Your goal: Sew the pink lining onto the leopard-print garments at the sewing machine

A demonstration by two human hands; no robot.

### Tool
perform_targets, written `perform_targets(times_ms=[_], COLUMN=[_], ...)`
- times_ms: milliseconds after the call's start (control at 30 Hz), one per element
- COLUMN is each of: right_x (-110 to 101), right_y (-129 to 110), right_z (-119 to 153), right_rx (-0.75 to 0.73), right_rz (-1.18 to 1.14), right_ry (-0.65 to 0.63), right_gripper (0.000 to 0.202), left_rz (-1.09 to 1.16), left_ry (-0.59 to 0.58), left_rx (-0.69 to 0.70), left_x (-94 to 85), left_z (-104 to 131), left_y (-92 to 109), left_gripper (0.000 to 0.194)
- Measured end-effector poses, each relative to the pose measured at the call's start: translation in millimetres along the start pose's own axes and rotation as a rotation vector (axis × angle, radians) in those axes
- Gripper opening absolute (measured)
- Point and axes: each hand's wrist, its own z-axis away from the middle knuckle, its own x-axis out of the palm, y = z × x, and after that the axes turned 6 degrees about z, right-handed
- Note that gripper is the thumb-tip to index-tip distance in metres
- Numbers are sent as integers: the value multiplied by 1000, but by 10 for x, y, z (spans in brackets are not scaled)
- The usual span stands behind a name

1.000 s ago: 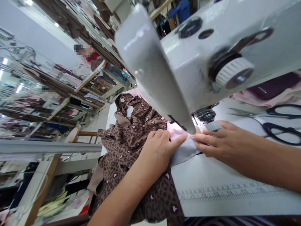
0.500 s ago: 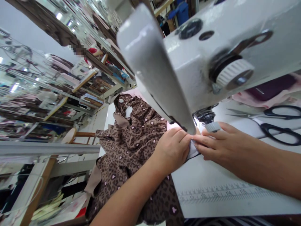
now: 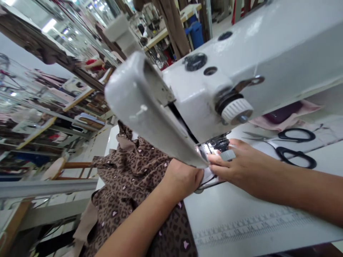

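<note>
My left hand (image 3: 180,178) is closed at the edge of a brown leopard-print garment (image 3: 134,175), left of the sewing machine's needle area. Its fingertips are partly hidden behind the machine's pale front arm (image 3: 150,117). From the right, my right hand (image 3: 235,164) reaches in with its fingers stretched toward the needle area, beside a small whitish block (image 3: 227,155). Whatever cloth lies under those fingertips is mostly hidden. The garment spreads over the left side of the white sewing table (image 3: 222,207) and drapes toward the front.
Black-handled scissors (image 3: 296,157) lie right of the machine. Behind them, a dark purple item (image 3: 284,112) rests on pink cloth (image 3: 264,123). A printed ruler scale (image 3: 241,228) runs along the table front. A wooden chair (image 3: 72,169) stands left; a person in red (image 3: 93,64) is far off.
The view has shifted, so the machine sits lower and further left. My left hand's fingers are more curled and further behind the machine's front arm. My right hand stays beside the needle area.
</note>
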Motion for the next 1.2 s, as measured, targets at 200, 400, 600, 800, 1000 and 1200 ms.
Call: perform_targets(times_ms=[200, 400, 600, 800, 1000, 1200], right_x=[-27, 11, 44, 41, 23, -20], right_y=[44, 46, 22, -2, 2, 13], right_z=[-39, -7, 22, 7, 7, -31], right_rx=[4, -11, -28, -16, -15, 20], right_rz=[-29, 43, 77, 66, 72, 89], right_ry=[-31, -24, -13, 85, 57, -36], right_gripper=[34, 36, 37, 41, 42, 35], left_rz=[-34, 20, 109, 96, 68, 72], left_ry=[-39, -109, -77, -91, -37, -32], left_rx=[79, 152, 101, 85, 106, 109], left_x=[-93, -143, -86, -109, -110, -119], left_z=[-45, -5, 62, -2, -29, -65], left_y=[11, 55, 74, 92, 94, 55], left_gripper=[18, 26, 28, 33, 32, 34])
